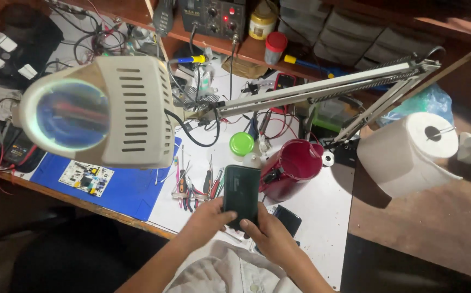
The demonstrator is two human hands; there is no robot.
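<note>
Both hands, the left hand (205, 221) and right hand (270, 239), clamp the lower end of a dark green phone (241, 194), held upright over the desk's (322, 211) front edge. Just beside it stands a red jug (292, 168); a magnifier lamp (105, 111) hangs over the blue mat (132, 192) toward the left.

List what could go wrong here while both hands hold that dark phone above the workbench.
1. The dark phone is pinched only at its lower end by the left hand and right hand; it could slip onto the loose hand tools below.
2. The red jug stands right beside the phone; a nudge might tip it.
3. The magnifier lamp hangs close above, so lifting the phone could bump it.
</note>
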